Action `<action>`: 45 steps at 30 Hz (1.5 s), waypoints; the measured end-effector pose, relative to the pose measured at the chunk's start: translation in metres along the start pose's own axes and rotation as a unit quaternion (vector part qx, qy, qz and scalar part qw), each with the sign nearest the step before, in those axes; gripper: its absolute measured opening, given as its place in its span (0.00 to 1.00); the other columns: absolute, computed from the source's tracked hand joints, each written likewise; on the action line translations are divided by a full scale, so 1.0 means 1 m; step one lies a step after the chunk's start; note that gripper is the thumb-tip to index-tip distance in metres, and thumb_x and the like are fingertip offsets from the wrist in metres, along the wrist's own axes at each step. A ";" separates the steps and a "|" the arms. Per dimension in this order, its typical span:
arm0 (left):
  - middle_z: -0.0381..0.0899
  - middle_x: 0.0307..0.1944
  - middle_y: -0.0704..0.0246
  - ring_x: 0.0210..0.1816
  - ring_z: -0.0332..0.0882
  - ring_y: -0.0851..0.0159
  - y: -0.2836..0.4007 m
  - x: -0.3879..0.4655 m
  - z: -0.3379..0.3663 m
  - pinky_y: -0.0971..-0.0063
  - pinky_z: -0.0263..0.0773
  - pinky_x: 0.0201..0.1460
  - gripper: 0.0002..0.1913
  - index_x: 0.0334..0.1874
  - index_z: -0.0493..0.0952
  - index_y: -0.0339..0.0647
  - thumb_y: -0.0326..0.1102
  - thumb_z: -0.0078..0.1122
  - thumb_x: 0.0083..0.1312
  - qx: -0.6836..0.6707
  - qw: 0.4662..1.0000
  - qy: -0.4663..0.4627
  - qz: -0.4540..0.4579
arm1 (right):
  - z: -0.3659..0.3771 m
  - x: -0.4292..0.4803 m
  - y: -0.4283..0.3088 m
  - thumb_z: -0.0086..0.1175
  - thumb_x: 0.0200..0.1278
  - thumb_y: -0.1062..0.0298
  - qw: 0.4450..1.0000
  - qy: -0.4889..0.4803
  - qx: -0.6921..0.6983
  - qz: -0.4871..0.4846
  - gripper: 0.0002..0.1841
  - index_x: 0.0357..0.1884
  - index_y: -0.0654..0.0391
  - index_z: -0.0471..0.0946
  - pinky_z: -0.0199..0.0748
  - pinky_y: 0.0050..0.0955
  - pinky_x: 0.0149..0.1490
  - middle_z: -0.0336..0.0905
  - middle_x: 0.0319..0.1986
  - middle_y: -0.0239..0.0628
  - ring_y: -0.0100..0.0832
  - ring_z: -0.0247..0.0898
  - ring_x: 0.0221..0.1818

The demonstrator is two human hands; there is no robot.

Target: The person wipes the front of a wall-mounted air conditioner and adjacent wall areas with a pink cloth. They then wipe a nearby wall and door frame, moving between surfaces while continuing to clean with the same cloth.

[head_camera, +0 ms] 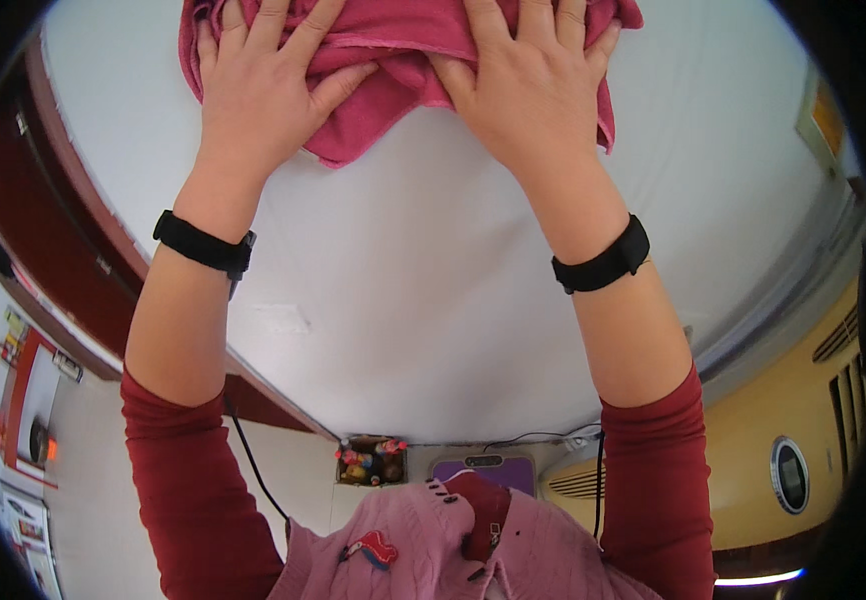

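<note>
A crumpled pink cloth [380, 112] lies against a smooth white wall [403, 285] at the top of the view, and the picture's edge cuts it off. My left hand [257, 97] presses flat on the cloth's left part, fingers spread and thumb pointing inward. On its right part my right hand [530, 90] rests likewise, fingers spread over a fold. Some fingertips are cut off by the upper edge. Both wrists carry black straps.
A dark red door [35, 187] stands at the left. Low down are a box of bottles [371, 460] and a purple scale-like object [485, 471]. At the right stands a yellowish floor-standing appliance [740, 420] with vents. Black cables hang beside both arms.
</note>
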State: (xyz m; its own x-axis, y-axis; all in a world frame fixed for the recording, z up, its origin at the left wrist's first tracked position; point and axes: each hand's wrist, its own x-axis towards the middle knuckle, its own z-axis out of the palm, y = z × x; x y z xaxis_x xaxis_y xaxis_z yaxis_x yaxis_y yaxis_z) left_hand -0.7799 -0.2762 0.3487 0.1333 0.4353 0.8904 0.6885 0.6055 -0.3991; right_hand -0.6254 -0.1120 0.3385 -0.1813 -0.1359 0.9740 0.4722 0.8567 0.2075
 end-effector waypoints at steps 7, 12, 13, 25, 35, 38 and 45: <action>0.50 0.83 0.55 0.68 0.64 0.29 -0.066 -0.114 0.031 0.32 0.56 0.71 0.40 0.77 0.67 0.54 0.58 0.66 0.63 -0.040 0.995 0.070 -0.064 | 0.032 -0.018 -0.110 0.61 0.60 0.52 0.991 -0.042 0.120 -0.041 0.34 0.69 0.55 0.74 0.37 0.80 0.74 0.53 0.77 0.59 0.65 0.43 0.80; 0.45 0.82 0.43 0.73 0.58 0.28 -0.075 -0.215 0.043 0.33 0.53 0.74 0.42 0.78 0.62 0.38 0.53 0.65 0.65 -0.048 0.986 -0.002 -0.160 | 0.058 -0.049 -0.179 0.69 0.50 0.51 0.983 -0.060 0.140 -0.104 0.39 0.69 0.43 0.75 0.45 0.78 0.71 0.54 0.79 0.44 0.57 0.48 0.79; 0.44 0.81 0.41 0.73 0.56 0.28 -0.073 -0.233 0.046 0.34 0.52 0.75 0.43 0.78 0.61 0.36 0.52 0.64 0.66 -0.050 0.982 -0.015 -0.182 | 0.064 -0.055 -0.190 0.69 0.50 0.51 0.980 -0.081 0.137 -0.122 0.39 0.69 0.42 0.75 0.44 0.78 0.72 0.54 0.79 0.43 0.56 0.48 0.79; 0.41 0.80 0.34 0.75 0.49 0.23 -0.007 -0.351 0.046 0.36 0.50 0.77 0.37 0.72 0.65 0.30 0.43 0.66 0.65 -0.090 0.936 -0.151 -0.305 | 0.064 -0.146 -0.205 0.53 0.63 0.66 0.916 -0.187 0.135 -0.327 0.27 0.67 0.46 0.77 0.47 0.53 0.80 0.57 0.79 0.31 0.34 0.53 0.80; 0.45 0.79 0.33 0.70 0.54 0.22 0.118 -0.288 0.064 0.27 0.48 0.74 0.33 0.65 0.71 0.29 0.44 0.63 0.61 -0.164 0.933 -0.078 -0.311 | 0.032 -0.194 -0.094 0.58 0.61 0.62 0.951 -0.185 0.144 -0.202 0.23 0.61 0.42 0.80 0.56 0.58 0.71 0.68 0.73 0.31 0.37 0.67 0.71; 0.53 0.75 0.34 0.69 0.56 0.23 0.150 -0.312 0.074 0.28 0.47 0.74 0.35 0.67 0.70 0.28 0.44 0.62 0.61 -0.142 0.928 -0.065 -0.339 | 0.032 -0.223 -0.093 0.60 0.60 0.59 0.941 -0.232 0.143 -0.203 0.24 0.61 0.43 0.80 0.57 0.63 0.67 0.68 0.73 0.35 0.41 0.67 0.70; 0.64 0.67 0.38 0.65 0.61 0.25 0.211 -0.388 0.072 0.29 0.52 0.73 0.35 0.67 0.70 0.29 0.44 0.63 0.61 -0.176 0.900 -0.204 -0.344 | 0.048 -0.319 -0.095 0.55 0.63 0.60 0.891 -0.291 0.183 -0.296 0.24 0.63 0.45 0.78 0.56 0.62 0.67 0.64 0.76 0.31 0.33 0.69 0.68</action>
State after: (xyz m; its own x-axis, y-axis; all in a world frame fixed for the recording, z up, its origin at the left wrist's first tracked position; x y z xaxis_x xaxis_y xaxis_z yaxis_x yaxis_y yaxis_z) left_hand -0.7373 -0.2691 -0.0970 -0.6338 0.2894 0.7173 0.7003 0.6085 0.3733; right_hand -0.6538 -0.1261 0.0032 -0.7725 -0.4284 0.4687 -0.1488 0.8397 0.5223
